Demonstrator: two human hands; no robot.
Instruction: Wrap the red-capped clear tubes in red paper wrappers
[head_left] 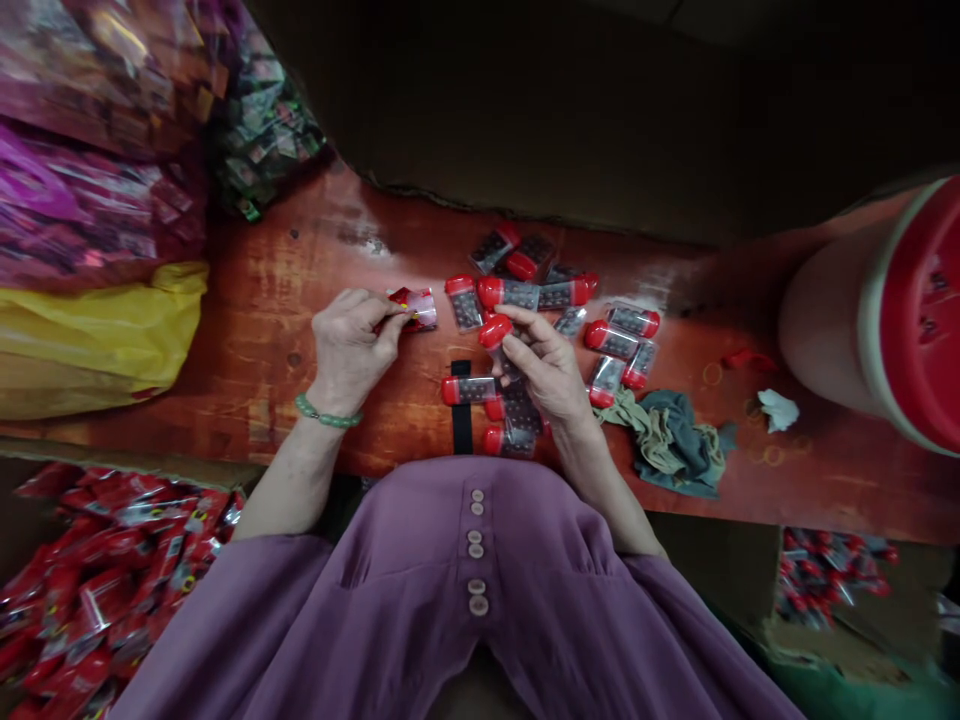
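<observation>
Here, the left hand pinches a red packet; the right hand grips a red-capped vial, loose vials scattered just beyond it.

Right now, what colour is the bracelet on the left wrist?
Green beads, a pale jade shade; the bracelet shows in the head view.

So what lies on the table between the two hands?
Head view: one red-capped clear tube lies between the left hand and right hand; otherwise bare table.

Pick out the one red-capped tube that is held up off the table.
It is the red-capped tube pinched in the right hand, red cap toward the left; the other tubes lie loose on the table.
</observation>
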